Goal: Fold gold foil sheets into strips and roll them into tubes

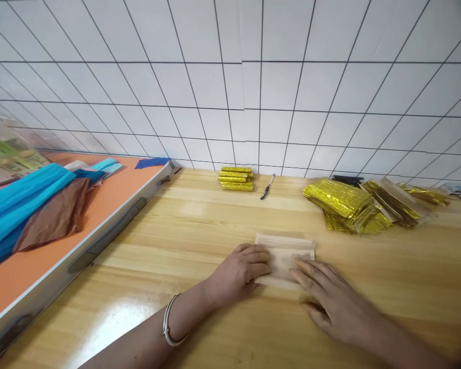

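Note:
A flat piece of light tan paper (282,256) lies on the wooden table in front of me, with a folded strip along its far edge. My left hand (240,274), with a silver bangle on its wrist, has its fingers curled over the paper's left end; the thumb is hidden. Across the paper's right end rests my right hand (325,294), fingers stretched out flat and thumb apart on the table side. The right hand is slightly blurred.
Golden foil rolls (236,179) sit by the tiled wall, beside a pen (268,187). Gold foil bundles (340,202) and more tan paper (405,197) are piled at the right. Left, an orange surface (111,184) behind a raised edge holds blue (30,192) and brown crepe-like sheets (56,215).

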Tool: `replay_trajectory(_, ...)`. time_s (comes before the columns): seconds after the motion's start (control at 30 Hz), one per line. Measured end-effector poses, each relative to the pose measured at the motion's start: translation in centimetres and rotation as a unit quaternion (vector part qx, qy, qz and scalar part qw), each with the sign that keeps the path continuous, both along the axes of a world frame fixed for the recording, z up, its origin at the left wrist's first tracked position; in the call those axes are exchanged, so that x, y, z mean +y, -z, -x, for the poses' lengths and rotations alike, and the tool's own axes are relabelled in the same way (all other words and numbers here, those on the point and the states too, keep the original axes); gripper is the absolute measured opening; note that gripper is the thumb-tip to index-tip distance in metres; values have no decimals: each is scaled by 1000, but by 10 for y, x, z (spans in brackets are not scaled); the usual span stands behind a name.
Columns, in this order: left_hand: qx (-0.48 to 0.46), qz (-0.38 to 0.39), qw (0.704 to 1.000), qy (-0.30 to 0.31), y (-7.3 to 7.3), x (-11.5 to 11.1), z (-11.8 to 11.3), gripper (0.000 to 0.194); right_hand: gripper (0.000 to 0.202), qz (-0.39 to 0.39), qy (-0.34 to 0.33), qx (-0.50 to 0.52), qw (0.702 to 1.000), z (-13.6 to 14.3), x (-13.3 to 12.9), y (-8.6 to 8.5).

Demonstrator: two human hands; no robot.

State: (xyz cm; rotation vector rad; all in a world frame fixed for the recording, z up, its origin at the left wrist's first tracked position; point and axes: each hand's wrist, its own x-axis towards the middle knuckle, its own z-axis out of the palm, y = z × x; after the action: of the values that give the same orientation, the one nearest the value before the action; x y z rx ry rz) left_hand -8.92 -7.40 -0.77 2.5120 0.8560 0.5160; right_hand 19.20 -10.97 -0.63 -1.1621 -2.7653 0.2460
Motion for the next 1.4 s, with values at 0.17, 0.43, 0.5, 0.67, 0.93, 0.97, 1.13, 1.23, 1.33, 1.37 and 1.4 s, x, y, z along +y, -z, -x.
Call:
replay_trajectory(0.17, -94, 77, 991, -63, 7, 1, -2, 21, 50, 53, 101, 121, 986, -5, 13, 9)
replay_trajectory(0.43, -43, 94, 969, -223, 3, 6, -17, 30, 29, 183, 200, 266, 925, 3, 53, 9)
replay_trajectory(0.5, -24, 82, 962, -258, 4, 12, -21, 29, 25, 150, 205, 231, 939, 6, 60, 10)
replay_trajectory(0.67, 46, 40, 943, -326, 6, 30, -30, 19, 19, 22, 246, 73, 966, 11, 72, 19)
replay_trajectory(0.93, 71, 52, 944, -317, 8, 43, -26, 26, 21, -65, 248, 51, 965, 8, 71, 20)
replay_trajectory(0.97, 61, 68, 948, -304, 7, 46, -25, 25, 25, -66, 245, 54, 966, 5, 72, 20)
replay_trajectory(1.13, 7, 87, 966, -244, 4, 55, -28, 10, 38, -16, 218, 110, 970, -5, 81, 25)
replay_trajectory(1.23, -37, 90, 971, -220, 7, 49, -33, 10, 54, -11, 243, 178, 953, -4, 83, 32)
replay_trajectory(1.33, -160, 154, 953, -204, 14, 39, -37, 13, 69, 25, 263, 263, 928, -2, 82, 34)
replay_trajectory(1.37, -212, 181, 938, -204, 16, 37, -37, 13, 71, 57, 266, 297, 915, -1, 81, 34)
replay_trajectory(1.4, -259, 204, 921, -209, 18, 36, -38, 11, 72, 99, 266, 334, 899, 0, 81, 33)
